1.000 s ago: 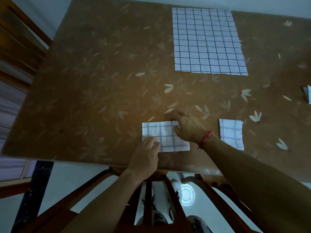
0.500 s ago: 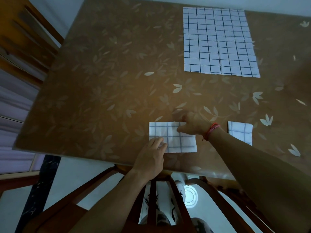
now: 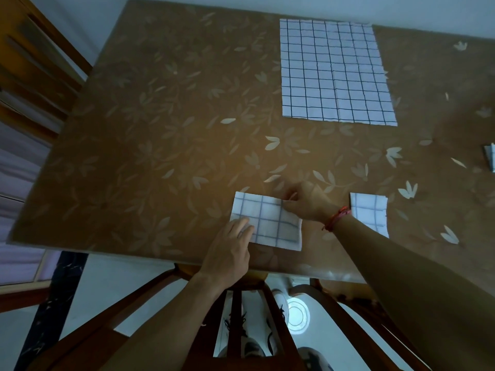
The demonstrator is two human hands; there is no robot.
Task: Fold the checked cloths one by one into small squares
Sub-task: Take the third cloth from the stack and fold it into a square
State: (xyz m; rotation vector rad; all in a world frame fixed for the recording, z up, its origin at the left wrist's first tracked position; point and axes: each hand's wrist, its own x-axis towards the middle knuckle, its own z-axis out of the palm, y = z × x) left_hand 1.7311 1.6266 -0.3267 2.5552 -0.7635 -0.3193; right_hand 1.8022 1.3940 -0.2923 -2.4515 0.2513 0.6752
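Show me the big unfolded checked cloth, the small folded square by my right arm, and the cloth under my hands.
Unfolded cloth [image 3: 336, 70], head view, middle of the flat sheet.
Folded square [image 3: 371, 210], head view, its top face.
Half-folded cloth [image 3: 270, 223], head view, bare centre.

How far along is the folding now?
Done: one small folded square lies right of the right hand; another cloth piece shows at the frame's right edge. In hand: the left hand presses the half-folded cloth while the right hand pinches its far edge. Left: the large flat cloth.
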